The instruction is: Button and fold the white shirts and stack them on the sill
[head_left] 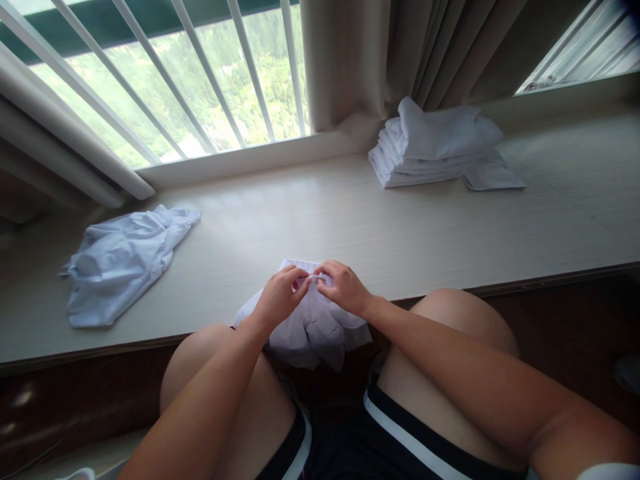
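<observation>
At far left, a crumpled white garment (123, 263) is lying loose on the pale window ledge (400, 227), well apart from the person's hands. Moving toward the centre, the left hand (277, 297) is resting on a bunched white cloth (315, 327) with its fingers curled nearly closed, the fingertips pinching a small fold of fabric at the top of the bundle. Directly beside it, the right hand (344, 287) is doing the same: fingers are bent inward, almost shut, gripping the same fold from the other side, so that the two sets of fingertips are nearly touching. The cloth is sitting at the near edge of the ledge, under and between both hands, with its lower part hanging over the edge toward the person's bare knees. Both forearms are reaching forward from the lower frame across the thighs, which are clad in dark shorts with a white stripe. Farther right, a stack of folded white cloths (435, 143) is resting at the back of the ledge, just below the beige curtain (350, 60), well apart from the hands.
</observation>
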A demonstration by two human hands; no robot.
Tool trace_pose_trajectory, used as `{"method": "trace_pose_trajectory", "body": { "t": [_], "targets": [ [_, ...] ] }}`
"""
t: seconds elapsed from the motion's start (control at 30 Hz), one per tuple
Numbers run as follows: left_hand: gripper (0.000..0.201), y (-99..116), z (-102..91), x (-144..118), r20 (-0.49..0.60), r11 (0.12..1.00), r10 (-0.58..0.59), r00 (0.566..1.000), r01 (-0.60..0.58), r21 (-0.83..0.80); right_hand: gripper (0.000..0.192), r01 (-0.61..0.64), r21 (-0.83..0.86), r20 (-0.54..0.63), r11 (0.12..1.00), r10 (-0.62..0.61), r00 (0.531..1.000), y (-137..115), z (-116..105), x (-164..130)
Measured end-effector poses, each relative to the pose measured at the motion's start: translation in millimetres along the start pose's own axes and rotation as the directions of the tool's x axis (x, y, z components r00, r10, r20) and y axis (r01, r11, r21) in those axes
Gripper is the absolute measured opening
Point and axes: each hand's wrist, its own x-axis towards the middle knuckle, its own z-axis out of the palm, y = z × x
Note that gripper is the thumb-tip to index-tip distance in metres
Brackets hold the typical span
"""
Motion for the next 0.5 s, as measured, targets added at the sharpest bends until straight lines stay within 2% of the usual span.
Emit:
{"method": "trace_pose_trajectory", "body": {
  "t": [0.2,0.5],
  "targets": [
    [0.008,3.0,2.5,0.5,-0.014,0.996,-0.002,1.000,0.003,0.091,0.016,0.010,-0.013,0.002,1.000,-0.009,1.000,-1.9,-0.7,-0.2],
    [0.011,-1.3,4.0,0.6,-0.023,1.000,-0.001,1.000,0.002,0.029,0.017,0.042,-0.033,0.023,0.999,-0.041,0.999,-2.3,-4.5,2.1]
  ]
}}
